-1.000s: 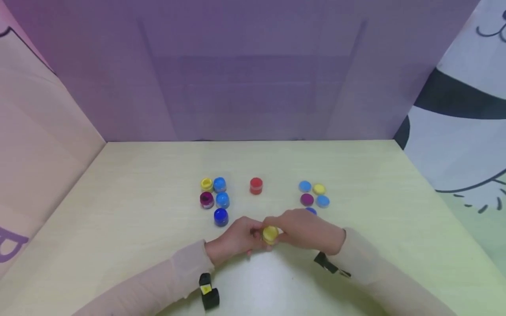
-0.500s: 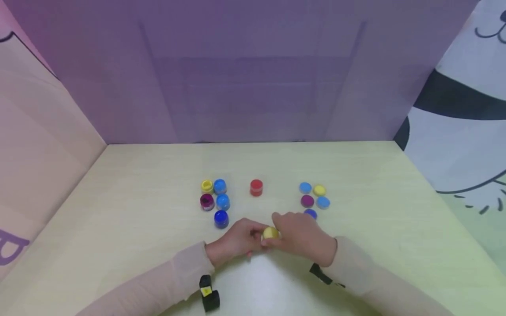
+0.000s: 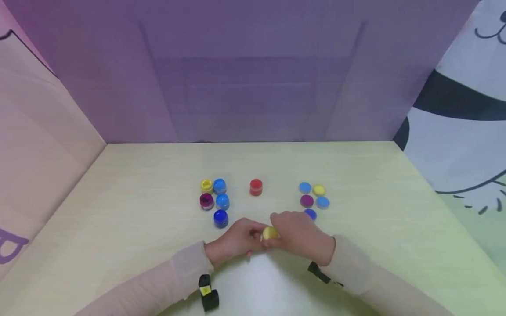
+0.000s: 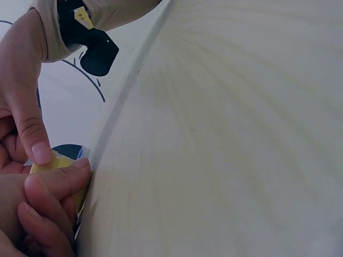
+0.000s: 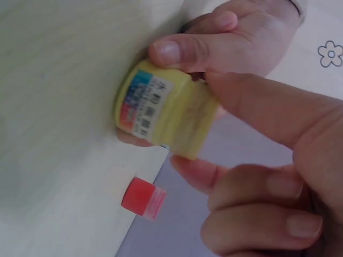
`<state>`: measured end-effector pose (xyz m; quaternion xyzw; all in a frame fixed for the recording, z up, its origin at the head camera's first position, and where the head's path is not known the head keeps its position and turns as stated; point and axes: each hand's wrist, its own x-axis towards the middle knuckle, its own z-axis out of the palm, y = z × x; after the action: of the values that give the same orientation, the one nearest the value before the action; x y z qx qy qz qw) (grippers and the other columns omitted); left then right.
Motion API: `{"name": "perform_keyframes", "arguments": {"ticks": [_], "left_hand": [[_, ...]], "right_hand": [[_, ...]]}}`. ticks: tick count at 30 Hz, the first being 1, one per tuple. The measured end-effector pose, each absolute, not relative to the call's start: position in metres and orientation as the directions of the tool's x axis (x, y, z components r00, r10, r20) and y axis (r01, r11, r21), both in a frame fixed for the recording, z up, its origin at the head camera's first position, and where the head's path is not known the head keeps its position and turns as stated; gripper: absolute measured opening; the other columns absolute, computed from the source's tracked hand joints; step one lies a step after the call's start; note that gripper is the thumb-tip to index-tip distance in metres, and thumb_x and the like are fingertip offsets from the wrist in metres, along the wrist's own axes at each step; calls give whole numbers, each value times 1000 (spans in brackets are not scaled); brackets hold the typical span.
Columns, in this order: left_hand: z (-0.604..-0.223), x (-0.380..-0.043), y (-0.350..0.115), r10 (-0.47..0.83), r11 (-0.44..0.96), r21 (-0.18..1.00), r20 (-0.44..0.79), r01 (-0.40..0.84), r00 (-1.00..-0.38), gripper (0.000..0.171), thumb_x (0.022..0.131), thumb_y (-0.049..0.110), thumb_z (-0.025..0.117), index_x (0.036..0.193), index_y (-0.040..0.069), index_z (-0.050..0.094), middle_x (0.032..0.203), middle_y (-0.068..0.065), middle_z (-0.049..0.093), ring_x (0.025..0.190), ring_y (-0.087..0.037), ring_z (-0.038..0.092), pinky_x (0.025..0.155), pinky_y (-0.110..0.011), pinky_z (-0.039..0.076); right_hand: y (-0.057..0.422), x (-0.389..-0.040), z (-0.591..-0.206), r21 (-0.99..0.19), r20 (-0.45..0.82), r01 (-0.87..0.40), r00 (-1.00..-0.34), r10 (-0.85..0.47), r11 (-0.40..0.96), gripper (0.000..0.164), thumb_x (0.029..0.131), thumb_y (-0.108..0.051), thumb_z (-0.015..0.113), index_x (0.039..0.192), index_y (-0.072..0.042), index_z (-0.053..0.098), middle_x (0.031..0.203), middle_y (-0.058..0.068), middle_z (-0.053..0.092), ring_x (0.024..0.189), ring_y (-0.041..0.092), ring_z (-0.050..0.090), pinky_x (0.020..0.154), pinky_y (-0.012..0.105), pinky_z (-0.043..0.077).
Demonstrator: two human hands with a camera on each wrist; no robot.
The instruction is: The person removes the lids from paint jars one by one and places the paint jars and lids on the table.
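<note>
A small yellow paint jar [image 5: 153,104] with a printed label is held between both hands, low in the middle of the head view. My left hand [image 3: 239,239] grips its body, thumb along the side in the right wrist view. The thumb and forefinger of my right hand [image 3: 302,235] pinch the yellow lid [image 5: 195,120] at the jar's top. In the left wrist view the fingers hide most of the yellow jar [image 4: 59,160]. Beyond the hands a red jar [image 3: 256,187] stands upright on the table.
Left of the red jar stand several open-topped jars: yellow [image 3: 207,185], purple [image 3: 207,201], light blue [image 3: 222,201] and dark blue [image 3: 221,218]. To the right lie several loose lids, including purple [image 3: 306,201], yellow [image 3: 319,190] and dark blue [image 3: 310,214]. A purple panel [image 3: 253,87] borders the table's back.
My right hand has turned at the lid, its wrist shifting slightly down and left, then stays nearly still. The dark blue lid shows more fully. My left hand keeps its grip in place.
</note>
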<state>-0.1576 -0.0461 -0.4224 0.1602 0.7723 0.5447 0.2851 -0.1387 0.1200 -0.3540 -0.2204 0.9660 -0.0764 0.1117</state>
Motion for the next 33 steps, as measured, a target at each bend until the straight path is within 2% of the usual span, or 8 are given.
{"name": "perform_keyframes", "arguments": {"ticks": [4, 10, 15, 17, 19, 22, 25, 33], "left_hand": [[-422, -157, -46, 566, 350, 936, -250, -45, -786, 33, 78, 10, 74, 111, 13, 70, 60, 3, 50, 43, -8, 44, 47, -17, 36], [-419, -157, -47, 577, 344, 939, -220, -11, -786, 26, 78, 12, 76, 104, 11, 71, 59, 4, 50, 44, -8, 45, 47, -18, 37], [-417, -157, -48, 583, 345, 938, -221, -8, -782, 27, 78, 14, 75, 105, 12, 71, 61, 3, 51, 46, -8, 45, 49, -18, 38], [-417, -157, -48, 580, 346, 938, -225, -13, -783, 27, 78, 14, 76, 104, 12, 71, 60, 3, 50, 46, -8, 45, 49, -18, 37], [-417, -156, -48, 578, 349, 937, -229, -16, -784, 25, 78, 13, 75, 103, 10, 71, 60, 3, 49, 45, -8, 45, 49, -18, 36], [-418, -156, -48, 562, 366, 930, -240, -23, -791, 27, 79, 11, 74, 105, 11, 71, 61, 3, 49, 44, -8, 44, 49, -18, 36], [-418, -156, -47, 545, 386, 922, -256, -33, -798, 32, 80, 9, 72, 112, 12, 69, 65, 2, 51, 45, -8, 44, 48, -17, 37], [-421, -157, -45, 532, 396, 916, -277, -54, -800, 36, 80, 7, 71, 116, 11, 67, 69, 2, 53, 45, -8, 45, 46, -17, 37]], "right_hand": [[121, -140, -350, -179, -219, -444, -852, -476, 878, 26, 80, -26, 75, 83, -11, 54, 63, -3, 51, 55, 11, 46, 51, 21, 39], [128, -144, -349, -219, -186, -550, -788, -587, 806, 17, 81, -20, 73, 91, -16, 60, 72, -4, 63, 57, 7, 48, 54, 18, 41], [131, -146, -347, -227, -164, -590, -761, -628, 775, 24, 81, -17, 73, 103, -21, 66, 81, -4, 69, 59, 6, 50, 58, 19, 43], [131, -145, -347, -234, -161, -580, -768, -619, 780, 25, 80, -18, 74, 104, -20, 66, 80, -4, 68, 60, 6, 50, 58, 18, 43], [130, -143, -348, -239, -149, -561, -785, -601, 792, 25, 80, -22, 74, 102, -17, 64, 72, -4, 64, 57, 6, 46, 53, 18, 40], [129, -140, -350, -239, -111, -529, -818, -564, 814, 28, 81, -33, 73, 92, -12, 58, 59, -5, 50, 50, 7, 37, 45, 17, 30], [127, -136, -354, -238, -91, -486, -851, -518, 841, 38, 80, -43, 71, 83, -11, 52, 55, -4, 39, 47, 8, 32, 42, 18, 23], [120, -133, -360, -235, -139, -371, -902, -409, 898, 42, 79, -46, 71, 84, -9, 52, 58, 0, 45, 48, 14, 41, 44, 21, 29]]}}
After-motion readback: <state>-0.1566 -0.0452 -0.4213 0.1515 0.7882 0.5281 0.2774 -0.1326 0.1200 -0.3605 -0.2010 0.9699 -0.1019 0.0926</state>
